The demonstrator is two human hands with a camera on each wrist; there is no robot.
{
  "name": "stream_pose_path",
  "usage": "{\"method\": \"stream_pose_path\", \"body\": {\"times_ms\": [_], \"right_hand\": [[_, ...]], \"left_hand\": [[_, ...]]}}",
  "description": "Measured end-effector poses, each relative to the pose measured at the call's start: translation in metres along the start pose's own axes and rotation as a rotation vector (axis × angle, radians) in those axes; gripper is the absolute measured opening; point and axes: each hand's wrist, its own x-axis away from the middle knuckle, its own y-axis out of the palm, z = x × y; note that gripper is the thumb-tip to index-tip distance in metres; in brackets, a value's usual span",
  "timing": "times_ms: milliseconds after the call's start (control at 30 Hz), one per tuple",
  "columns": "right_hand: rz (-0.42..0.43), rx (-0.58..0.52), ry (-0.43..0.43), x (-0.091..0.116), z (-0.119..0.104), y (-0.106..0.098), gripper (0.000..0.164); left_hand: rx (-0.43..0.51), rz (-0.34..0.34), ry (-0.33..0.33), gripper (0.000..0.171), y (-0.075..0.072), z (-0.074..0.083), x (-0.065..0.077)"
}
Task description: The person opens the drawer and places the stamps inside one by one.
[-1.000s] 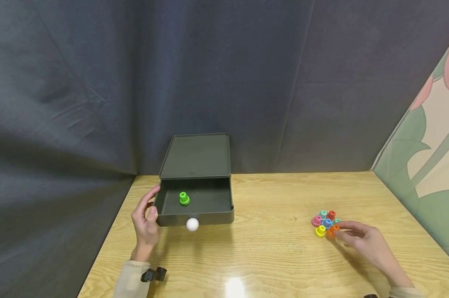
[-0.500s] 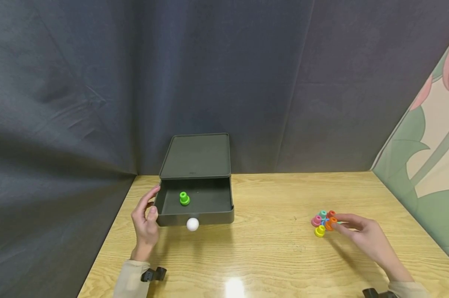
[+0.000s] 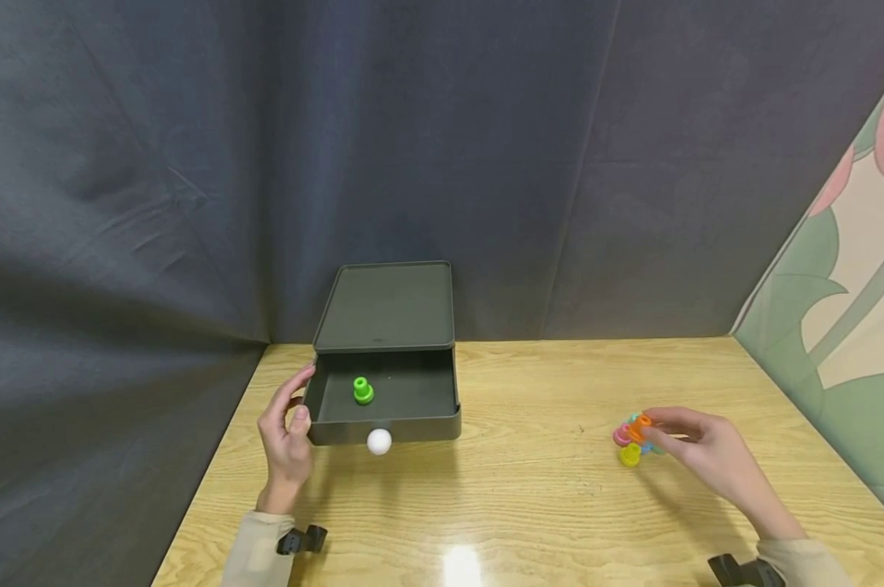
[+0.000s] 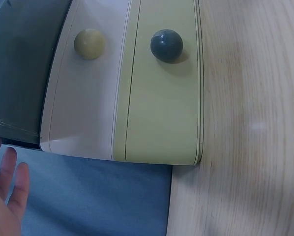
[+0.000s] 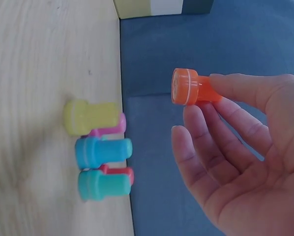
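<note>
My right hand [image 3: 709, 461] pinches an orange toy stamp [image 5: 185, 87] between thumb and fingers, raised off the table, its patterned face showing in the right wrist view. Below it stand several more stamps, among them a yellow one [image 3: 629, 456], a pink one [image 3: 621, 436], a blue one [image 5: 102, 151] and a teal one [image 5: 105, 184]. My left hand [image 3: 288, 444] rests against the left side of a pulled-out dark drawer [image 3: 420, 430], thumb near its front corner and fingers fairly straight. One green stamp [image 3: 364, 392] stands inside that drawer.
Beneath the dark drawer, in the left wrist view, are a white drawer front [image 4: 88, 108] and a pale green one [image 4: 161, 113], each with a round knob. Dark cloth [image 3: 442, 163] hangs behind the wooden table [image 3: 545, 505]. A flower-patterned panel [image 3: 853, 326] borders the right side.
My right hand has lifted the orange stamp from the cluster and carried it up and slightly left. My left hand, the drawer and the green stamp stay where they were.
</note>
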Motion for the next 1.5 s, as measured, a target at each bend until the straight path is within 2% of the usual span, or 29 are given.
{"method": "stream_pose_path", "body": {"times_ms": [233,467,733,1500], "right_hand": [[-0.042,0.004,-0.012,-0.006,-0.014,-0.003,0.038],[-0.043,0.023,-0.045,-0.013,-0.031,-0.004,0.035],[-0.059,-0.006,-0.089,-0.022,-0.052,-0.005,0.033],[-0.093,-0.05,-0.171,-0.041,-0.107,0.006,0.033]], "left_hand": [[0.008,0.002,-0.002,0.047,0.001,0.0,0.001],[0.013,-0.001,0.004,0.047,0.002,0.0,0.001],[0.019,0.003,0.002,0.047,0.003,0.001,0.001],[0.025,0.026,-0.008,0.049,0.004,0.003,0.002]]}}
